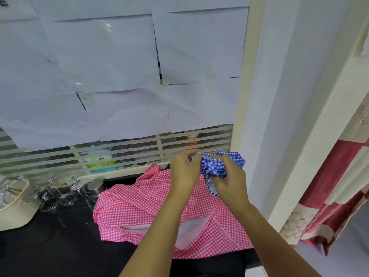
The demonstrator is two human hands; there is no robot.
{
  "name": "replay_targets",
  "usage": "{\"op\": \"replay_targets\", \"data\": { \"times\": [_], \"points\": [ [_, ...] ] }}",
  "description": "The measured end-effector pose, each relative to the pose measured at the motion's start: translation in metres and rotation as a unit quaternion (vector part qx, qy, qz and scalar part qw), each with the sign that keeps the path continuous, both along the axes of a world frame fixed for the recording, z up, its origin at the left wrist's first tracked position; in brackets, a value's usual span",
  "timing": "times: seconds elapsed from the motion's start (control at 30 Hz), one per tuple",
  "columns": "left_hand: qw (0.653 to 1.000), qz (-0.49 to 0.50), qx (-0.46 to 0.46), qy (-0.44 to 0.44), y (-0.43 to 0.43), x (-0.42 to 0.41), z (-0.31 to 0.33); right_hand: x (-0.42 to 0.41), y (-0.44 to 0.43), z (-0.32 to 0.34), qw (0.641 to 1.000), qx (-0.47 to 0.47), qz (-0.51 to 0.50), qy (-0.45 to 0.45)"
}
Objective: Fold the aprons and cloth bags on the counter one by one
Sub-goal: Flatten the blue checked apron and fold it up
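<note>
Two cloths show, neither folded: blue cloth [214, 163] is bunched at the far right above the counter [60, 246], pinched by left hand [184, 173] and right hand [229, 181]. Pink cloth [147, 212] lies rumpled beneath. Folding looks barely begun.

Blue-and-white gingham cloth [214, 163], pink-and-white gingham apron [139, 212], black counter [60, 246], red-and-cream curtain [327, 206].

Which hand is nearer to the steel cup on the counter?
Left. The left hand grips the blue cloth to the right of the steel cup; the right hand grips it farther right.
</note>
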State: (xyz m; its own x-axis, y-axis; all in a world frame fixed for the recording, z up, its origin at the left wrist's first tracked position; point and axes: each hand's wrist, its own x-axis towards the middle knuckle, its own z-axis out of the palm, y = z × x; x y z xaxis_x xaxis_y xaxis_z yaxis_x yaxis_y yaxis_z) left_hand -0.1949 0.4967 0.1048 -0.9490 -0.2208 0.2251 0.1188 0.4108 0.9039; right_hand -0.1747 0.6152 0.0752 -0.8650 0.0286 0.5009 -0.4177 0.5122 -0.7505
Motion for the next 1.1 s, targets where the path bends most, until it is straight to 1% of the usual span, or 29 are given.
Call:
{"op": "replay_targets", "data": {
  "times": [0.07,0.1,0.2,0.27,0.33,0.43,0.57,0.67,0.7,0.77,0.8,0.83,0.9,0.93,0.97,1.0,1.03,1.07,1.1],
  "points": [
    [1.0,-0.014,-0.019,0.011,0.0,0.002,0.004,0.0,0.003,0.003,0.999,-0.035,0.008,-0.019],
    [0.999,-0.025,-0.041,0.021,0.0,0.003,0.006,-0.001,0.004,0.004,0.999,-0.03,0.016,-0.035],
    [0.991,-0.073,-0.108,0.024,0.0,0.008,0.006,-0.004,0.003,0.005,0.997,0.023,0.024,-0.073],
    [0.989,-0.091,-0.12,0.003,0.0,0.011,0.004,-0.002,0.002,0.003,0.995,0.068,0.013,-0.071],
    [0.989,-0.109,-0.095,-0.031,-0.003,0.01,0.004,0.003,0.004,0.003,0.995,0.082,0.002,-0.062],
    [0.983,-0.151,-0.029,-0.103,-0.009,0.008,0.012,0.018,0.006,0.012,0.997,0.054,0.005,-0.059],
    [0.962,-0.179,0.087,-0.185,-0.015,0.005,0.023,0.027,0.011,0.014,0.996,0.077,0.008,-0.041],
    [0.937,-0.19,0.176,-0.233,-0.018,0.003,0.023,0.029,0.014,0.016,0.997,0.071,0.014,-0.039],
    [0.936,-0.189,0.18,-0.237,-0.017,0.003,0.023,0.028,0.014,0.015,0.997,0.07,0.012,-0.039],
    [0.947,-0.181,0.134,-0.231,-0.014,0.002,0.023,0.028,0.015,0.012,0.998,0.061,0.006,-0.032],
    [0.947,-0.182,0.126,-0.233,-0.013,0.002,0.024,0.029,0.016,0.012,0.998,0.053,0.009,-0.028],
    [0.941,-0.189,0.139,-0.243,-0.014,0.001,0.025,0.031,0.017,0.014,0.999,0.044,0.016,-0.025],
    [0.917,-0.217,0.202,-0.266,-0.018,0.0,0.024,0.034,0.018,0.015,0.999,0.029,0.022,-0.031],
    [0.912,-0.226,0.22,-0.263,-0.019,0.0,0.023,0.034,0.017,0.014,0.999,0.027,0.015,-0.034],
    [0.922,-0.22,0.201,-0.248,-0.018,0.0,0.021,0.032,0.015,0.012,0.999,0.026,0.003,-0.033],
    [0.947,-0.203,0.132,-0.211,-0.014,0.001,0.018,0.029,0.014,0.008,0.999,0.026,-0.012,-0.037],
    [0.973,-0.172,0.035,-0.15,-0.009,0.003,0.015,0.025,0.011,0.006,0.998,0.026,-0.023,-0.05],
    [0.986,-0.138,-0.059,-0.078,-0.002,0.006,0.01,0.022,0.011,0.003,0.997,0.024,-0.029,-0.066],
    [0.986,-0.106,-0.125,-0.019,0.003,0.009,0.005,0.02,0.01,0.003,0.996,0.022,-0.027,-0.076]
  ]
}}
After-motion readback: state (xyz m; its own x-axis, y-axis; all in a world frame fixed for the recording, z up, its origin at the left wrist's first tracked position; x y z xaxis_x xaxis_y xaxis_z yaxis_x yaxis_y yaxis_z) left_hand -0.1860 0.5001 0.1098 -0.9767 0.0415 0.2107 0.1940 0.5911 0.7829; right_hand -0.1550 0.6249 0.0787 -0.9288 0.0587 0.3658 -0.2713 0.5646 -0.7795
